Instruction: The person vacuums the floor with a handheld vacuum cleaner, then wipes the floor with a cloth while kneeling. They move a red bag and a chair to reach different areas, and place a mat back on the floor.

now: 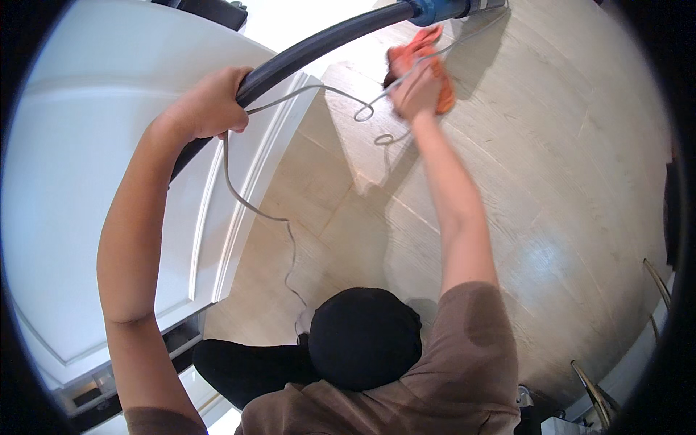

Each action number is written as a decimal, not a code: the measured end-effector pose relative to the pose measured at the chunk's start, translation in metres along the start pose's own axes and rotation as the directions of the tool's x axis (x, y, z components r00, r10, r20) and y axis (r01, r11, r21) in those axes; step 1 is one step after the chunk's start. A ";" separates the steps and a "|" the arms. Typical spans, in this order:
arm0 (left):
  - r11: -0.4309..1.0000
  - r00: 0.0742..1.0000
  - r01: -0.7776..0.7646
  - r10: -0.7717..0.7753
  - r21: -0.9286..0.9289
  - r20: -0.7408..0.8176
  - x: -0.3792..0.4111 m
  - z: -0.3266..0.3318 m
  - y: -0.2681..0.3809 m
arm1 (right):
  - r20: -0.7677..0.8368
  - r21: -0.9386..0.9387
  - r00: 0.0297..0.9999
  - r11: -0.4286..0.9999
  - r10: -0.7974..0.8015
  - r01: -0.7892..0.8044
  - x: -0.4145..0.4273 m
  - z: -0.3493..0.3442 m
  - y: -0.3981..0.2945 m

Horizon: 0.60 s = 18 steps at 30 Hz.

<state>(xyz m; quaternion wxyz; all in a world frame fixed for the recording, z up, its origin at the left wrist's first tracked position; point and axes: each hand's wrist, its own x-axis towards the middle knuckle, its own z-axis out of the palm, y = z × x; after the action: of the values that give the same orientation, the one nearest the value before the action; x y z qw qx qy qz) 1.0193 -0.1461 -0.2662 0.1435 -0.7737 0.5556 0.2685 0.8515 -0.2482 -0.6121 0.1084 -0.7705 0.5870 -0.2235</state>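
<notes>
My left hand is closed around a thick, curved black tube, and a thin grey cable passes through the same grip. At its upper end the tube joins a blue fitting, cut off by the top of the view. My right hand, blurred, holds a crumpled orange cloth low over the tiled floor; whether the cloth touches the floor I cannot tell. The cable crosses in front of the right hand and makes small loops beside it. What the tube's lower end joins is hidden behind my left forearm.
A white panelled door stands on the left, its edge close to the left arm. Wood-look floor tiles spread to the right. Curved metal legs rise at the lower right. My black-clad knee is below.
</notes>
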 end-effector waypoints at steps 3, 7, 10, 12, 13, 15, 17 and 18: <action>1.000 1.000 -0.008 0.008 -0.011 0.005 0.011 0.005 -0.007 | 0.009 0.231 0.966 0.941 -0.258 0.249 -0.133 0.032 -0.081; 0.999 0.998 0.035 -0.036 -0.018 -0.061 0.011 0.015 -0.023 | 0.010 0.413 0.668 0.612 -0.744 0.675 -0.234 -0.028 -0.136; 0.997 0.998 0.034 -0.038 -0.075 -0.059 0.016 0.015 -0.041 | 0.208 0.407 0.714 0.723 -0.669 0.559 -0.190 -0.068 -0.075; 0.990 0.996 0.064 -0.071 -0.125 -0.052 0.017 0.021 -0.037 | 0.355 0.253 0.855 0.920 -0.377 0.301 -0.137 -0.084 0.009; 0.991 0.995 0.078 -0.084 -0.106 -0.055 0.013 0.024 -0.045 | 0.346 0.282 0.892 0.939 -0.290 0.196 -0.107 -0.120 0.044; 0.997 0.995 0.043 -0.049 -0.066 -0.088 0.018 0.020 -0.056 | 0.138 0.059 0.986 0.995 -0.089 0.082 -0.071 -0.134 0.106; 0.993 0.998 0.031 -0.037 -0.111 -0.047 0.020 0.024 -0.069 | 0.017 -0.015 0.995 0.995 0.100 -0.100 -0.039 -0.128 0.141; 0.989 0.998 0.020 -0.029 -0.148 -0.059 0.020 0.032 -0.073 | -0.029 -0.050 0.986 0.984 0.167 -0.168 -0.029 -0.125 0.137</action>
<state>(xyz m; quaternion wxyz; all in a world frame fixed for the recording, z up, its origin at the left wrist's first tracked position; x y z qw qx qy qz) 1.0843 -0.1207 -0.3095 0.0720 -0.7967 0.5290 0.2833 0.6687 -0.2482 -0.5677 0.0994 -0.7182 0.6567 -0.2075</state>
